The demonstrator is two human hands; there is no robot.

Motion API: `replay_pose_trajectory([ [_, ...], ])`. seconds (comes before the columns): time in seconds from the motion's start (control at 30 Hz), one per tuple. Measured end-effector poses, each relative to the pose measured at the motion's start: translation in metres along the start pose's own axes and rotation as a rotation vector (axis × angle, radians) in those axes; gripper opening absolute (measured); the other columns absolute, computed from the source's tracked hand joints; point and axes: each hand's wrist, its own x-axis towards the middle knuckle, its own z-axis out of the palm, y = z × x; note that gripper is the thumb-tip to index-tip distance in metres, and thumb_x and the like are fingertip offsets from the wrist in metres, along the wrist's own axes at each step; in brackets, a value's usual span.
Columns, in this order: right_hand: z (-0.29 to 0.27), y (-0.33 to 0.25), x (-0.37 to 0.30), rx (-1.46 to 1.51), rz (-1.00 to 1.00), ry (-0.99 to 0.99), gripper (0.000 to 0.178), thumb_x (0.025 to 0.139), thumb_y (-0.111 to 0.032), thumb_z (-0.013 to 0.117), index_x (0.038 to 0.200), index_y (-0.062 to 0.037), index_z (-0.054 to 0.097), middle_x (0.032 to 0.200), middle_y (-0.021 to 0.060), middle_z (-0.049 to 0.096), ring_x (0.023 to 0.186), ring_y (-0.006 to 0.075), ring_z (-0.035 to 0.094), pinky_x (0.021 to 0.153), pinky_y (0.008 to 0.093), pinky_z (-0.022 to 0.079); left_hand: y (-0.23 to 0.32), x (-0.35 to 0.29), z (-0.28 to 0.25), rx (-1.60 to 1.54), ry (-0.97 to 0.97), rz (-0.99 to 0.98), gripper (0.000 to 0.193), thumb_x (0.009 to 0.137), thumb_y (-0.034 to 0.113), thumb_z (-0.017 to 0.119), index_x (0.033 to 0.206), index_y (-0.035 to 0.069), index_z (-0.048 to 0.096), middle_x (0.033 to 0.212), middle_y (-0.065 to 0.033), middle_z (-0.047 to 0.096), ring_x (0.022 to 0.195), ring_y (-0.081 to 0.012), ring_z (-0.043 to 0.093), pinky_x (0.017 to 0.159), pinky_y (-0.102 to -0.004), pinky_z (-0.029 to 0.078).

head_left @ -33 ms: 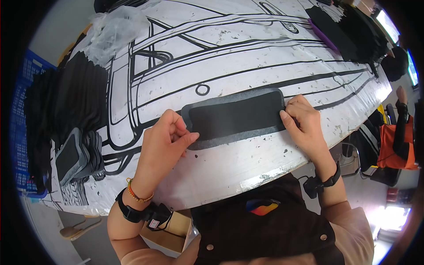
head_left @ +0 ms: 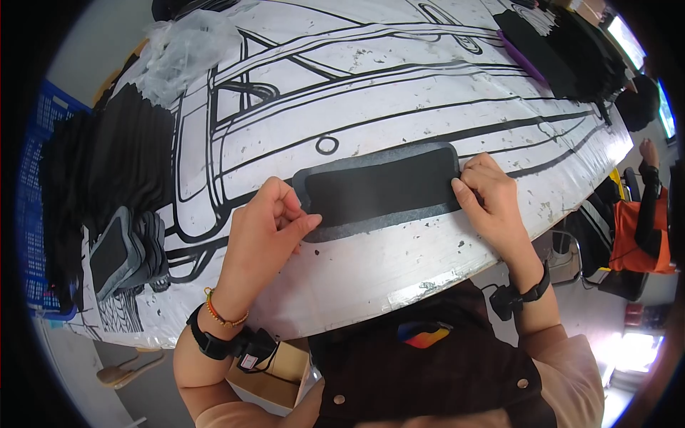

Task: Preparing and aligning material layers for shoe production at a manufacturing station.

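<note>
In the head view, counted on one white table printed with black line drawings: one dark pad between one left hand and one right hand, one short stack of similar pads near left, one large pile of black pieces farther left, one crumpled clear plastic bag far left, one dark stack far right. Around the table: one blue crate at left, one open cardboard box at the near side, one co-worker in orange at right. Impossible to count the tightly layered pieces in the piles. As for the pad: oblong, round-cornered, black across the middle, bordered in mottled grey, set slightly aslant with the right end farther away. Located at the near side of the table, lengthwise between the fingers: left end pinched near its near corner by left thumb and curled fingers, right end gripped by right thumb and bent fingers. Impossible to tell the reach of hidden fingertips underneath.
</note>
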Motion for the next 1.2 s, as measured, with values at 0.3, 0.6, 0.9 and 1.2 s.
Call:
replay_pose_trajectory([
  [0.3, 0.005, -0.001, 0.006, -0.040, 0.016, 0.015, 0.024, 0.083, -0.007, 0.065, 0.065, 0.0029, 0.053, 0.064, 0.0139, 0.050, 0.073, 0.0286, 0.050, 0.063, 0.0385, 0.043, -0.001, 0.003, -0.001, -0.009, -0.004, 0.039, 0.025, 0.088, 0.005, 0.071, 0.086, 0.009, 0.047, 0.064, 0.0032, 0.059, 0.053, -0.0013, 0.053, 0.046, -0.0161, 0.040],
  [0.6, 0.009, 0.001, 0.006, -0.050, 0.007, 0.050, 0.024, 0.081, -0.006, 0.066, 0.063, 0.0020, 0.051, 0.061, 0.0123, 0.046, 0.071, 0.0271, 0.050, 0.061, 0.0379, 0.042, -0.005, 0.007, -0.006, -0.139, -0.035, -0.004, 0.026, 0.085, 0.005, 0.073, 0.086, 0.008, 0.048, 0.064, 0.0021, 0.058, 0.052, -0.0029, 0.053, 0.046, -0.0172, 0.041],
  [0.9, 0.008, -0.002, 0.005, -0.085, 0.023, 0.032, 0.028, 0.082, -0.007, 0.065, 0.062, 0.0017, 0.048, 0.060, 0.0119, 0.043, 0.072, 0.0273, 0.050, 0.059, 0.0378, 0.040, -0.016, 0.022, -0.035, -0.394, 0.138, 0.022, 0.019, 0.090, 0.012, 0.069, 0.084, 0.010, 0.052, 0.059, 0.0054, 0.051, 0.044, -0.0031, 0.046, 0.040, -0.0172, 0.035],
  [1.2, 0.003, -0.003, 0.005, -0.094, 0.037, 0.041, 0.028, 0.083, -0.007, 0.066, 0.063, 0.0018, 0.049, 0.061, 0.0118, 0.044, 0.070, 0.0279, 0.050, 0.059, 0.0381, 0.040, -0.014, 0.017, -0.004, 0.178, 0.087, 0.474, 0.027, 0.081, 0.004, 0.075, 0.107, 0.008, 0.074, 0.086, -0.0003, 0.056, 0.068, -0.0066, 0.048, 0.058, -0.0210, 0.040],
])
